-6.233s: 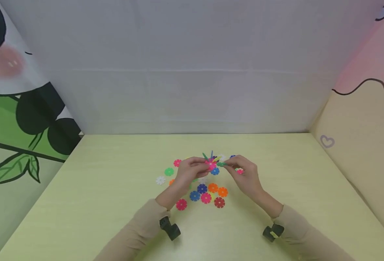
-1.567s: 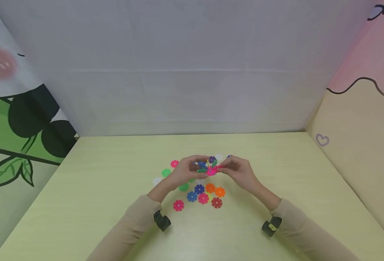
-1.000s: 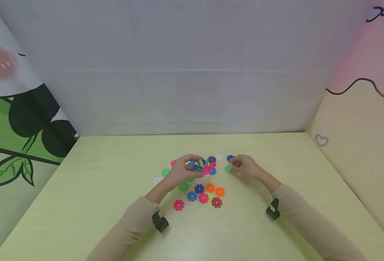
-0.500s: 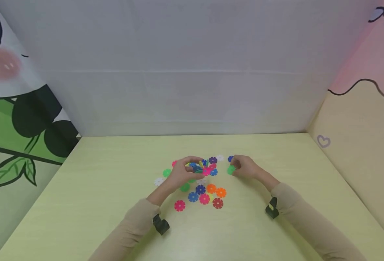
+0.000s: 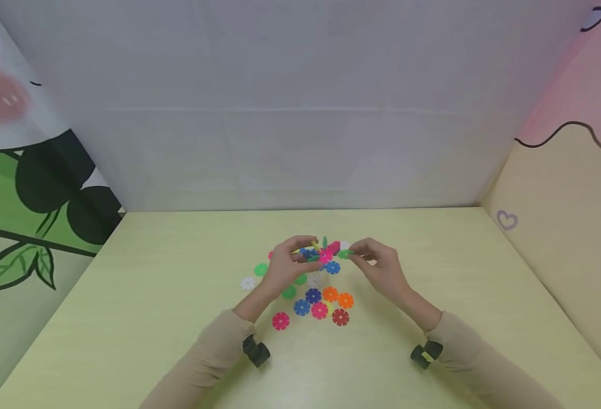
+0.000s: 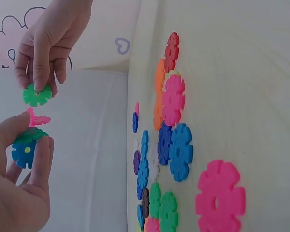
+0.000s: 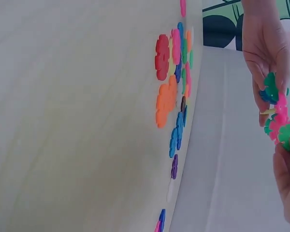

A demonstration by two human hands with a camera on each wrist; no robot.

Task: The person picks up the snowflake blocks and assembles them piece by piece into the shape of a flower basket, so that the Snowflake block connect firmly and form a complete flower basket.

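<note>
My left hand (image 5: 282,267) grips a cluster of interlocking snowflake discs (image 5: 326,255) above the table, with blue, dark green, yellow and pink pieces joined at angles. Between thumb and fingers of my right hand (image 5: 384,270) is a light green snowflake disc (image 5: 344,254), held right at the pink end of the cluster. In the left wrist view the green disc (image 6: 37,95) appears just above a pink disc (image 6: 40,119), a small gap between them. From the right wrist, the green disc (image 7: 289,136) overlaps the pink pieces. Left fingers partly hide the blue disc (image 6: 24,153).
Loose discs lie on the pale table (image 5: 178,295) below my hands, among them a dark red one (image 5: 340,317), orange ones (image 5: 346,300), a blue one (image 5: 302,307) and a pink one (image 5: 280,321). A grey-white wall (image 5: 300,159) stands behind the table.
My right hand left the cluster, took the light green disc from the table's right side, and brought it back left and up to the cluster. My left hand rose slightly, still holding the cluster.
</note>
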